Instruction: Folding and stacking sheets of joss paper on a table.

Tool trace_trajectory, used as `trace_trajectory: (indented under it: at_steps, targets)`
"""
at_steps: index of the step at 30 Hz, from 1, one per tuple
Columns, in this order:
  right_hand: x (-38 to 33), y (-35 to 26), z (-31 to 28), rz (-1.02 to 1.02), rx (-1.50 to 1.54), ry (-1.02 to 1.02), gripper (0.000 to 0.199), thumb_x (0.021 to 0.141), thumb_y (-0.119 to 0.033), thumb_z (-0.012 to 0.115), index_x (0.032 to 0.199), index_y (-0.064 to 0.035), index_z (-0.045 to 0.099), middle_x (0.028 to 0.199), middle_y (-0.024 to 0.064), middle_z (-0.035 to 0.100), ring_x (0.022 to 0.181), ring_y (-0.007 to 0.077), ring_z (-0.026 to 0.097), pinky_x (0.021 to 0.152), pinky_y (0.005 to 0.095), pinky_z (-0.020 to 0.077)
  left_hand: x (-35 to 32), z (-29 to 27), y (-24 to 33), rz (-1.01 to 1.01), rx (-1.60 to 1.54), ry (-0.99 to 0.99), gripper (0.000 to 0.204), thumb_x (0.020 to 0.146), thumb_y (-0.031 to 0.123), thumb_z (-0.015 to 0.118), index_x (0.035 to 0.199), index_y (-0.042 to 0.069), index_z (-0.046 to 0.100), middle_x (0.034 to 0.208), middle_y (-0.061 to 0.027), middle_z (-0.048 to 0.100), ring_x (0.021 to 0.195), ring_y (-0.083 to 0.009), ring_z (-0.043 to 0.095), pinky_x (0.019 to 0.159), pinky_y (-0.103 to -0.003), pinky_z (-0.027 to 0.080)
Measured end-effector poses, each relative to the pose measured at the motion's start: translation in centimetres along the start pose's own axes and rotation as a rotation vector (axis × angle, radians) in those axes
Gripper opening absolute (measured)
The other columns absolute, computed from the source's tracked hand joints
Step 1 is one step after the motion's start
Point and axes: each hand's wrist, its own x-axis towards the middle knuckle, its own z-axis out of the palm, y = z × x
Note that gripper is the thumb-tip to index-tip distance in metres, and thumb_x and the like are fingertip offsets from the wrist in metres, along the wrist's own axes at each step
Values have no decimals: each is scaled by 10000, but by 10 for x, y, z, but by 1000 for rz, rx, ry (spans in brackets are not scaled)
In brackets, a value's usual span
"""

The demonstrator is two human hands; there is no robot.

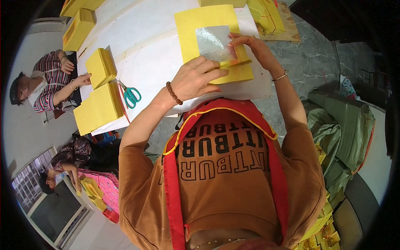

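Observation:
In front of me a yellow paper stack lies on the white-covered table, with a shiny silver foil sheet on top of it. My left hand rests over the stack's lower left part, its fingers apart and partly bent. My right hand reaches in from the right; its fingertips touch the foil's right edge, with the fingers apart. Between the hands, a strip of yellow paper stands slightly raised along the stack's lower part. A reddish patch shows beside the foil's lower right corner.
Teal-handled scissors lie left of my forearm, beside yellow paper stacks. A person in a striped top touches one stack across the table's left side. Another person handles yellow bundles farther back. Green wrapped bales stand at right.

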Motion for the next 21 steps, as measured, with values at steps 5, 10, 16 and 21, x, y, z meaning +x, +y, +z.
trace_trajectory:
  at_steps: [5, 10, 16, 21]
  targets:
    - [-1, 0, 0, 2, 13, -1, 554, 978, -427, 242, 1065, -25, 613, 1277, 162, 508, 1255, 232, 407, 1065, 362, 256, -2, 3, -3, -20, -72, 40, 411, 704, 289, 711, 1064, 128, 594, 979, -45, 574, 847, -230, 532, 745, -318, 466]
    - [0, -1, 4, 0, -1, 53, 568, 978, -410, 221, 1025, -29, 640, 1124, 96, 611, 1238, 242, 433, 1084, 354, 240, -2, 1, -8, -65, -164, 31, 402, 705, 270, 730, 1054, 111, 610, 983, -97, 587, 896, -264, 560, 753, -349, 479]
    - [-2, 7, -1, 11, 85, -13, 490, 982, -354, 254, 1090, -22, 597, 1309, 161, 480, 1243, 225, 420, 1071, 342, 247, -1, 2, -14, -50, -255, 76, 258, 803, 189, 643, 1042, 109, 591, 924, -77, 585, 824, -248, 558, 728, -338, 479]
    - [-5, 7, 1, 34, 112, -34, 391, 904, -254, 507, 1213, -15, 521, 1297, 81, 488, 1250, 177, 392, 1063, 316, 264, 11, -22, -9, -533, -361, -2, 137, 856, 151, 527, 956, 58, 542, 718, -127, 564, 627, -301, 557, 588, -378, 445]
